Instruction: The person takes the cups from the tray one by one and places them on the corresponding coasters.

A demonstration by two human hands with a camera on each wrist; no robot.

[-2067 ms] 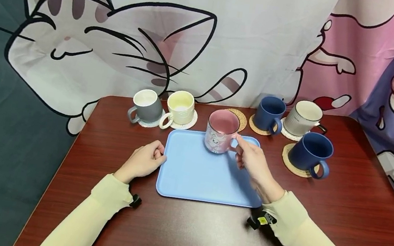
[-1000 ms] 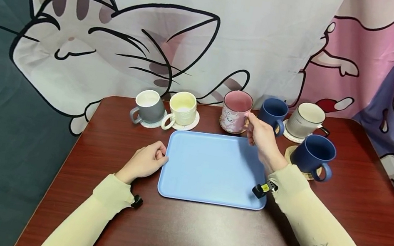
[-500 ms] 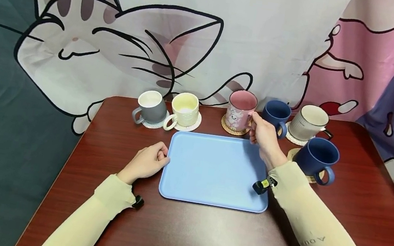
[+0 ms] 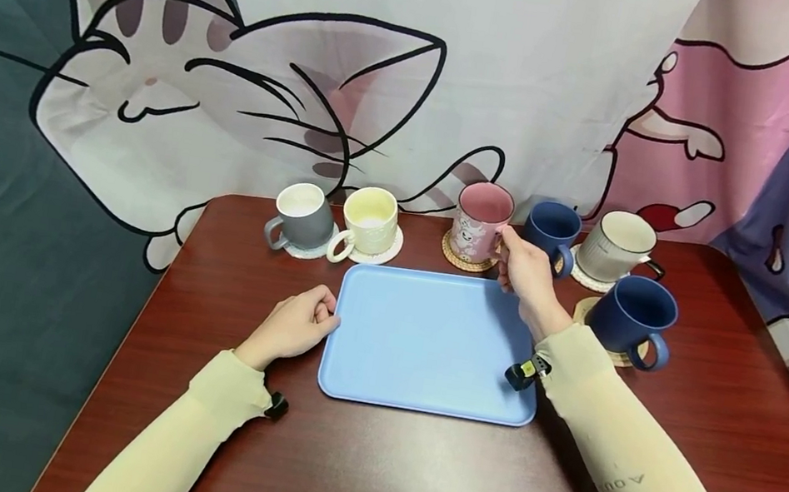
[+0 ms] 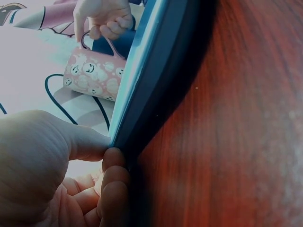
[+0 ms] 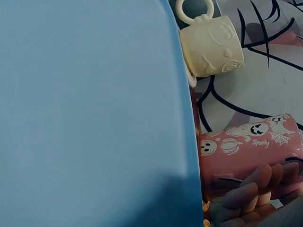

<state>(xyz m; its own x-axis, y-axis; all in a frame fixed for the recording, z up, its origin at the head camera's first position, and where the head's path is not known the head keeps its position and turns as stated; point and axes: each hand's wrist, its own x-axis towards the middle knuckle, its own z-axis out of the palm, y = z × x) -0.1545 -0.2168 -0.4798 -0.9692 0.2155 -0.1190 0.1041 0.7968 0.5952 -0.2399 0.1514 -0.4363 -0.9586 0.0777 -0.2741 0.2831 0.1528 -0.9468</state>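
Note:
A pink mug (image 4: 476, 228) with white ghost and pumpkin drawings stands upright on a round woven coaster (image 4: 465, 261) behind the tray. My right hand (image 4: 528, 275) holds its handle; in the right wrist view the fingers (image 6: 246, 198) curl beside the mug. The light blue rectangular tray (image 4: 426, 343) lies flat on the table with nothing on it. At its left edge, my left hand (image 4: 293, 320) pinches the rim, thumb above and fingers below, as the left wrist view shows.
Left of the pink mug stand a grey mug (image 4: 307, 221) and a pale yellow mug (image 4: 374, 230) on coasters. To its right are a blue mug (image 4: 546, 232), a ribbed cream mug (image 4: 605, 255) and a nearer blue mug (image 4: 619, 320). A printed cloth (image 4: 541, 65) hangs behind the table.
My right hand has carried the pink mug from over the tray back and to the right, onto the woven coaster. The left hand has stayed at the tray's edge.

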